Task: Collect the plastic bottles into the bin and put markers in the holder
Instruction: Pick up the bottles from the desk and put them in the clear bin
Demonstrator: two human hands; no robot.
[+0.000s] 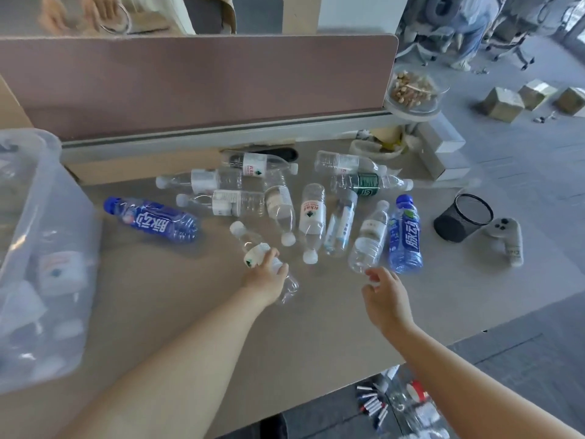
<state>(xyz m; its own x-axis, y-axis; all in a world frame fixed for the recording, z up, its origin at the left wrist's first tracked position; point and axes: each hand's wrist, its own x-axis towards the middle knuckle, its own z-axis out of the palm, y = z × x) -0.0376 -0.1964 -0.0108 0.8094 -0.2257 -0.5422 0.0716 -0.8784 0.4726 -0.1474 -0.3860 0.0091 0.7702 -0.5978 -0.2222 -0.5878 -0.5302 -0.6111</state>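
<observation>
Several empty plastic bottles lie scattered on the grey desk (316,318). My left hand (266,280) grips a clear bottle (253,245) with a white cap, near the desk's middle. My right hand (384,296) hovers with loosely curled fingers just below the base of another clear bottle (370,239), holding nothing. Blue bottles lie at the left (152,220) and at the right (405,236). A clear plastic bin (38,255) at the left holds several bottles. The black mesh holder (463,218) stands at the right. Markers (373,403) lie below the desk's front edge.
A brown partition (196,80) runs along the desk's back. A grey controller (506,236) lies beside the holder. A bowl of nuts (411,90) sits at the partition's right end. Cardboard boxes (503,104) stand on the floor, and another person's hands (79,14) show behind the partition.
</observation>
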